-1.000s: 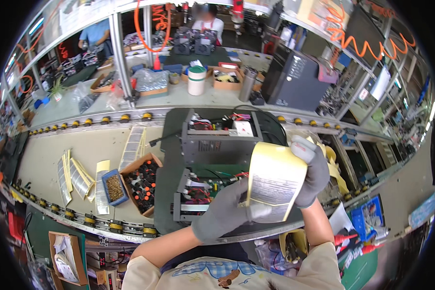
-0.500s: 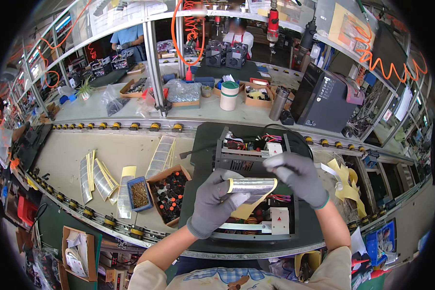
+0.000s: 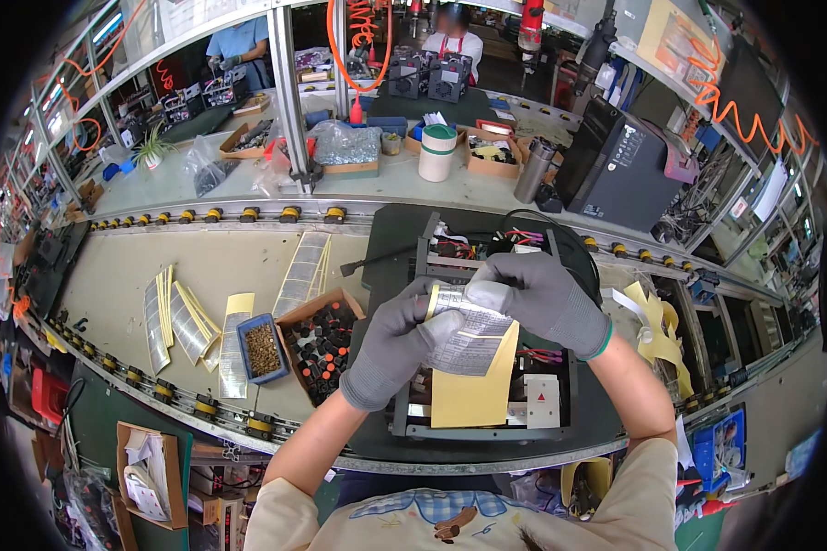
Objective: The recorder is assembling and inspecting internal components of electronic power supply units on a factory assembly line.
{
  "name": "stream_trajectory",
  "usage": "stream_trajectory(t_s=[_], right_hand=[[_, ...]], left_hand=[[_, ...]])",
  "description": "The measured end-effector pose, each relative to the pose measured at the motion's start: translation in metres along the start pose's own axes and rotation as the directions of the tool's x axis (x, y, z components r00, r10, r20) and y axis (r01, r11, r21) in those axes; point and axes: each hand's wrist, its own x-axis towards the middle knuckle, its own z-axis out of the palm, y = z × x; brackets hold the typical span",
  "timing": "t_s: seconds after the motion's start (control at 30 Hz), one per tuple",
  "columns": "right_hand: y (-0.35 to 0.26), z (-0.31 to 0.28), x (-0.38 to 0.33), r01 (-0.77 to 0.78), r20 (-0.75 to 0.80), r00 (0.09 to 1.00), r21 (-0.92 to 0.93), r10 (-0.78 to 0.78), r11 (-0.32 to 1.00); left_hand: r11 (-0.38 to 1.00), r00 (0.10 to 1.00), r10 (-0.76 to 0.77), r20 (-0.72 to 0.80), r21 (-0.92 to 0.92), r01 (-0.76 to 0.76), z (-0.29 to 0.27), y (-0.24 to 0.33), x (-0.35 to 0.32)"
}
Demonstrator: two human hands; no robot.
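A silver label sheet (image 3: 469, 347) with yellow backing paper (image 3: 473, 397) is between my gloved hands, bent over at its top, the backing hanging below. My left hand (image 3: 397, 342) is closed on the sheet's left edge, thumb on its face. My right hand (image 3: 547, 305) pinches the upper right part of the sheet with thumb and fingers. Beneath them lies an open metal chassis (image 3: 542, 404) with a white plate and coloured wires, partly covered by the backing. A second open chassis (image 3: 450, 246) lies just beyond my hands.
Left of the dark mat (image 3: 390, 225) stand a carton of black and orange parts (image 3: 320, 344) and a blue tray of small screws (image 3: 263, 349). More label sheets (image 3: 191, 321) lie further left. Yellow peeled scraps (image 3: 657, 335) lie at right. Two people work beyond the roller line.
My right hand has come in from the right and now pinches the label sheet. The sheet, curled before, is now turned face up with its backing hanging down.
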Motion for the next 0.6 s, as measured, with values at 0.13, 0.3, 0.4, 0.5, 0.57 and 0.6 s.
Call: stream_trajectory(t_s=[0.13,0.3,0.4,0.5,0.57,0.6], right_hand=[[0.004,0.003,0.004,-0.055,0.021,0.998,-0.117,0.057,0.992],[0.005,0.006,0.007,-0.055,-0.041,0.998,0.014,0.055,0.998],[0.002,0.005,0.008,-0.067,-0.04,0.997,0.014,0.068,0.998],[-0.003,0.002,0.006,-0.112,-0.04,0.993,0.041,0.114,0.993],[-0.004,0.003,0.005,-0.17,-0.034,0.984,0.065,0.173,0.983],[-0.004,0.004,0.005,-0.126,-0.058,0.99,0.057,0.13,0.99]], left_hand=[[0.999,0.999,-0.037,-0.006,-0.024,0.037,-0.003,-0.001,0.0],[1.0,1.0,-0.007,-0.012,-0.002,0.007,-0.005,-0.007,0.005],[1.0,1.0,0.002,-0.022,0.025,-0.001,-0.005,-0.009,0.007],[0.999,0.999,-0.023,-0.036,0.043,0.025,-0.005,-0.009,0.009],[0.994,0.999,0.026,-0.029,0.111,-0.023,-0.005,-0.009,0.009],[0.978,0.996,0.092,-0.014,0.189,-0.087,-0.004,-0.01,0.009]])
